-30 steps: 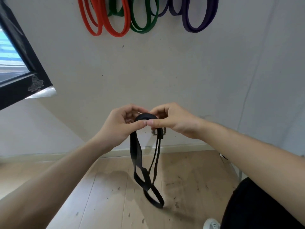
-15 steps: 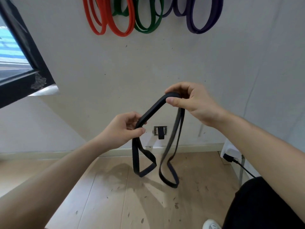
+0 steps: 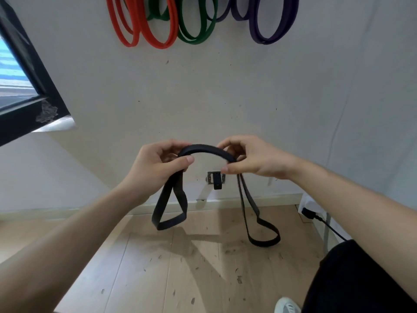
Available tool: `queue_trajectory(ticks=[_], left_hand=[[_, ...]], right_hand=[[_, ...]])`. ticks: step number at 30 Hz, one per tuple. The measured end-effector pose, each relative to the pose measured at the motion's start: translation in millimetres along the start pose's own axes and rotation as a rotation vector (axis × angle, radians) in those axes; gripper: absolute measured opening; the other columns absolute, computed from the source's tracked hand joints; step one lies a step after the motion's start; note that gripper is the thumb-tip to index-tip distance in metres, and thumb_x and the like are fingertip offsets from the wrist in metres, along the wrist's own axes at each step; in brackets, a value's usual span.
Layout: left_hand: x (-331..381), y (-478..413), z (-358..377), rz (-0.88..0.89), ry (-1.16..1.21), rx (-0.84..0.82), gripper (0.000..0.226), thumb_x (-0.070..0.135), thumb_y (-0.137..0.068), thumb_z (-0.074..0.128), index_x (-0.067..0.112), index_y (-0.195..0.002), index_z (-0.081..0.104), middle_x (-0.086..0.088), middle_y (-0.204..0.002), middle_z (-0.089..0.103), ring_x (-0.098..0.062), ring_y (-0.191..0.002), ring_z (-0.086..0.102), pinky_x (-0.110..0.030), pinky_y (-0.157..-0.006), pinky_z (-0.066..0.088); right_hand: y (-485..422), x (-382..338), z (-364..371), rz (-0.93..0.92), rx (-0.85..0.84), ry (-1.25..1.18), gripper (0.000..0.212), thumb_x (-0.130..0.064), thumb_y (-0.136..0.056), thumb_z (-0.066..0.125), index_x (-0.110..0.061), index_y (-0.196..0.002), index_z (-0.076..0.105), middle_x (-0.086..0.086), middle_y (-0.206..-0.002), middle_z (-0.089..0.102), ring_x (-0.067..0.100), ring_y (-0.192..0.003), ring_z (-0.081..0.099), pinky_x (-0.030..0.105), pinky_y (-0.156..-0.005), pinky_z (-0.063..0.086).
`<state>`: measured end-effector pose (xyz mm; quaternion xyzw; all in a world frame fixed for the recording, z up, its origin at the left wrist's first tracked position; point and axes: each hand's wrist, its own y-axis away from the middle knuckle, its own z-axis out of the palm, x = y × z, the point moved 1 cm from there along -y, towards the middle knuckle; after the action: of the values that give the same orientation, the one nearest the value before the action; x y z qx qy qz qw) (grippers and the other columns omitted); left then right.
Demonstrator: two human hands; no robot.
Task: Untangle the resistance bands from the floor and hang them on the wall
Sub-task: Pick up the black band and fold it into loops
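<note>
A black resistance band [image 3: 207, 149] arches between my two hands in front of the white wall. My left hand [image 3: 155, 166] grips its left part, and a short loop [image 3: 170, 213] hangs below that hand. My right hand [image 3: 250, 158] pinches the right part, from which a longer loop [image 3: 261, 227] dangles toward the floor. High on the wall hang orange bands [image 3: 144, 26], green bands [image 3: 196, 23] and purple bands [image 3: 270, 21], their tops cut off by the frame.
A black-framed window [image 3: 29, 93] sits at the left. A small wall socket with a black plug [image 3: 217, 180] is just behind the band. A white box with a black cable [image 3: 316, 213] stands at the right on the scuffed wooden floor [image 3: 180, 267].
My right hand has come down from its raised position to the level of my left hand, farther apart from it. The band's two hanging loops have separated to left and right.
</note>
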<state>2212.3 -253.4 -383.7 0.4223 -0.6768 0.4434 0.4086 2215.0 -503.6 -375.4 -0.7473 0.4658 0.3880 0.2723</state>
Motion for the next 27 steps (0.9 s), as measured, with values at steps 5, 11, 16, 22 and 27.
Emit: queue_trajectory(ticks=[5,11,16,22,27], left_hand=[[4.2,2.9,13.8,0.069,-0.061,-0.093,0.027,0.003,-0.084,0.08,0.015,-0.107,0.074,-0.008,-0.094,0.079,-0.031,-0.089,0.073,-0.041,-0.089,0.058],[-1.9,4.6,8.1,0.052,-0.159,-0.17,0.037,-0.003,-0.084,0.076,0.021,-0.109,0.062,0.0,-0.083,0.075,-0.01,-0.072,0.067,-0.024,-0.072,0.056],[-4.4,6.1,7.7,0.031,-0.152,-0.165,0.039,-0.001,-0.087,0.074,0.025,-0.113,0.061,-0.004,-0.084,0.075,-0.018,-0.073,0.068,-0.031,-0.075,0.058],[-11.9,2.4,-4.0,0.033,-0.212,-0.077,0.037,0.001,-0.086,0.075,0.03,-0.108,0.067,-0.005,-0.09,0.075,-0.015,-0.081,0.069,-0.021,-0.079,0.055],[-8.7,1.6,-2.6,0.017,-0.128,-0.023,0.033,-0.002,-0.086,0.075,0.025,-0.105,0.071,-0.004,-0.086,0.074,-0.017,-0.08,0.07,-0.022,-0.082,0.056]], right_hand=[[-7.9,-15.7,36.6,-0.117,0.024,-0.081,0.03,-0.019,-0.083,0.081,-0.014,-0.11,0.067,0.025,-0.099,0.07,0.044,-0.095,0.066,0.061,-0.087,0.052],[-7.5,-21.4,24.5,-0.147,0.066,-0.04,0.018,-0.011,-0.088,0.076,-0.01,-0.106,0.075,0.013,-0.088,0.075,0.02,-0.078,0.066,0.042,-0.079,0.054],[-4.2,-23.8,11.6,-0.165,0.158,-0.059,0.017,-0.01,-0.088,0.075,-0.013,-0.105,0.075,-0.002,-0.086,0.073,0.003,-0.076,0.065,0.019,-0.074,0.053],[-3.9,-9.3,-15.8,-0.156,0.32,-0.159,0.017,-0.003,-0.086,0.075,-0.012,-0.1,0.073,-0.001,-0.085,0.071,0.005,-0.077,0.065,0.018,-0.077,0.052],[0.5,5.5,-26.3,-0.034,0.152,-0.063,0.029,-0.01,-0.086,0.077,-0.017,-0.113,0.068,0.006,-0.083,0.067,0.012,-0.079,0.065,0.026,-0.082,0.051]])
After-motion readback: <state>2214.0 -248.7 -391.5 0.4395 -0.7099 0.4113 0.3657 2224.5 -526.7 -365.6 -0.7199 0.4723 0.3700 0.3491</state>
